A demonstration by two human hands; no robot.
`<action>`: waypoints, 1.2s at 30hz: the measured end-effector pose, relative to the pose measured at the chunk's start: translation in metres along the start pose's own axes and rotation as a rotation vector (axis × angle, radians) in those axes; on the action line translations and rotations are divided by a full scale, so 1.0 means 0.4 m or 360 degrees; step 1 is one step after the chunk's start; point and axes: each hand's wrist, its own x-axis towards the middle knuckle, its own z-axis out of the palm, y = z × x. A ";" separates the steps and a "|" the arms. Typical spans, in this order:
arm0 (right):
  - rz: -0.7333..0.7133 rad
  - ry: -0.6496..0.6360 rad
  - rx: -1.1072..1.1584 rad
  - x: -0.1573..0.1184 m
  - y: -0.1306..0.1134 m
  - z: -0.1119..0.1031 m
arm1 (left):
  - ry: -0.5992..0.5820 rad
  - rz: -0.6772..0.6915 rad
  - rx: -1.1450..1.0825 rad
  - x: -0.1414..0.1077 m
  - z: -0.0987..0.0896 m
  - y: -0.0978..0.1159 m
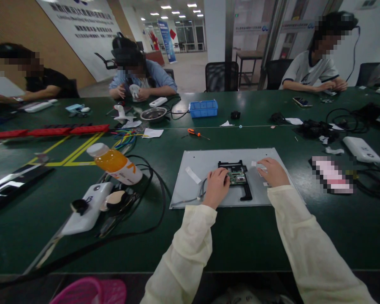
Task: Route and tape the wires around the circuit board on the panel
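A flat grey metal panel [190, 158] lies on the green table before me. On it sit a black plastic bracket [247, 190] and a small green circuit board [239, 177] with a metal connector. My left hand [217, 185] is curled over the board's left edge, fingers together, holding it there; its fingertips are partly hidden. A grey cable [190, 200] runs out to the left beneath that hand. Right of the bracket, my right hand [274, 172] pinches a small white strip [261, 167], apparently tape. Another white strip [193, 175] lies on the panel's left part.
An orange drink bottle [115, 164] and white power bank [88, 209] stand left, among black cables. Beyond the panel are an orange-handled screwdriver [194, 132], a blue basket [203, 109] and a metal bowl [153, 114]. A pink phone [332, 175] lies right. Several people sit opposite.
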 end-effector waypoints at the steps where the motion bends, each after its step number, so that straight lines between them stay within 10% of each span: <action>1: -0.0080 -0.0052 -0.0039 0.008 -0.008 0.001 | 0.0012 0.0006 -0.0005 -0.001 0.001 -0.001; 16: 0.0032 -0.0187 -0.0416 0.051 -0.064 -0.002 | -0.0062 0.0217 -0.0008 -0.007 0.004 0.003; 23: -0.0224 -0.0047 -0.0148 0.110 -0.192 0.013 | -0.0117 0.0238 0.0014 -0.006 0.000 0.009; 36: -0.0170 -0.0487 -0.0191 0.160 -0.300 0.071 | -0.0143 0.0226 -0.0017 -0.006 -0.006 0.010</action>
